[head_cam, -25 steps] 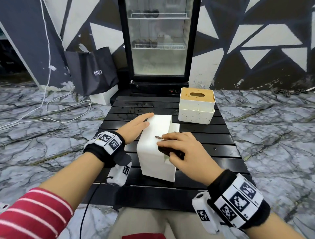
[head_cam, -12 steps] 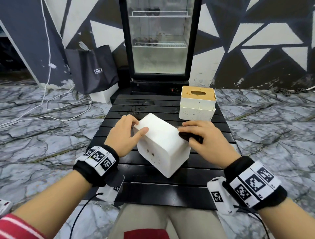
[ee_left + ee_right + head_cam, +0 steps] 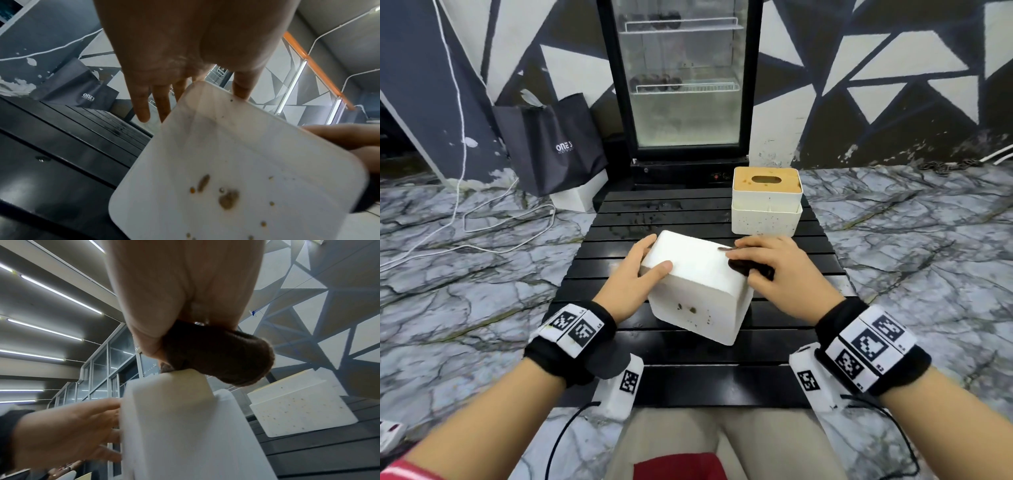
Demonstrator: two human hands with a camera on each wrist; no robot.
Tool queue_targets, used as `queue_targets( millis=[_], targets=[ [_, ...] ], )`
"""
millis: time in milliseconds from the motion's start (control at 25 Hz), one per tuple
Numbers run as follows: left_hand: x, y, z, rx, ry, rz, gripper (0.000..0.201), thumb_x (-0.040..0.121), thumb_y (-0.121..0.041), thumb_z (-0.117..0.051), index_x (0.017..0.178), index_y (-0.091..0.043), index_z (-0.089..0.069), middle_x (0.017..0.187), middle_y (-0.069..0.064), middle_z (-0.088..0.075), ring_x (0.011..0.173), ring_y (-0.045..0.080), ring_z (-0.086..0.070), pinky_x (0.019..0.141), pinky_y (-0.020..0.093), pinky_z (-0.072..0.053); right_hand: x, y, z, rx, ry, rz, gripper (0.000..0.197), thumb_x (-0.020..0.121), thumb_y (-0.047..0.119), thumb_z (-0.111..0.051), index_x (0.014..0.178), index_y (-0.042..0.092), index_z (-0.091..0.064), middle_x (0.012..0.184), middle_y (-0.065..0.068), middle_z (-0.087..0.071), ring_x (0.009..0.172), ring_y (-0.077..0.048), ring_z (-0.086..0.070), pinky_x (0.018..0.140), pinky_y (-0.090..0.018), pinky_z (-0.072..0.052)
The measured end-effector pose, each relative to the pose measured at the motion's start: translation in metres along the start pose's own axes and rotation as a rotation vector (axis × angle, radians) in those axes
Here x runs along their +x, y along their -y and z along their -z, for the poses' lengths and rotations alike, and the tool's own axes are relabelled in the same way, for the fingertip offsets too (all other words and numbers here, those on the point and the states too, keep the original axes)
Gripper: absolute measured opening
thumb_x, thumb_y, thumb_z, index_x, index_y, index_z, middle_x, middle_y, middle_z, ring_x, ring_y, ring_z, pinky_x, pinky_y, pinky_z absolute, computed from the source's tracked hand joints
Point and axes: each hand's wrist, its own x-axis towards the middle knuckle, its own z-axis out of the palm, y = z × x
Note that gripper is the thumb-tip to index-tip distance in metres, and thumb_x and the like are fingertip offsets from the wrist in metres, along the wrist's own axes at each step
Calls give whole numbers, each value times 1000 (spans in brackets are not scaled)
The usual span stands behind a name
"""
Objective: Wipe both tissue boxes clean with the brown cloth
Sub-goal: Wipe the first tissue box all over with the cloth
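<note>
Left hand (image 3: 635, 274) grips tilted box (image 3: 697, 286), steadying it, stained face exposed. Right hand (image 3: 779, 274) bunches cloth (image 3: 748, 268) on top edge, wiping. Second box (image 3: 766, 205) beyond right hand, waiting.

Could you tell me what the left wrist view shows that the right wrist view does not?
Only the left wrist view shows the brown stains on the near box. Only the right wrist view shows the cloth in the right hand, and the speckled far box. Both show the near box held by the left hand.
</note>
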Motion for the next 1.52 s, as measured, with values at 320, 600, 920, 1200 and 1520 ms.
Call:
queue_targets(
  millis=[320,600,920,1200,1520],
  targets=[
    [-9,-6,-9,13,-65,-3,54,95,-25,-51,143,-20,-27,135,-3,-43,116,9,-47,93,22,-40,12,-7,8,-7,-58,-26,39,81,2,-51,111,23,-64,123,3,-57,113,-26,-44,96,-22,-24],
    [-6,1,-7,162,15,-103,86,67,-67,-56,141,-33,-28,132,-13,-31,122,13,-42,104,37,-41,8,-10,2,10,-62,-64,39,83,2,-49,113,22,-63,125,4,-55,110,-25,-41,91,-19,-23],
    [-9,-11,-16,220,-9,-144,75,57,-68,-51,121,-30,-38,124,-6,-43,118,14,-42,99,33,-39,25,-18,3,60,-51,-92,39,82,3,-47,112,22,-64,121,3,-57,113,-29,-45,102,-38,-36],
    [-17,-11,-15,283,58,-238,71,57,-72,-57,124,-51,-43,126,-8,-39,115,3,-38,89,0,-26,23,-18,5,101,-74,-105,39,81,2,-48,110,22,-65,120,4,-57,115,-25,-45,103,-33,-33],
    [-9,-24,-14,75,-93,-160,24,85,-43,-64,108,-46,-61,111,-8,-50,104,-3,-47,84,1,-35,28,-8,19,233,-258,-140,40,80,-1,-50,109,22,-65,115,6,-59,112,-18,-49,101,-28,-35]
  ],
)
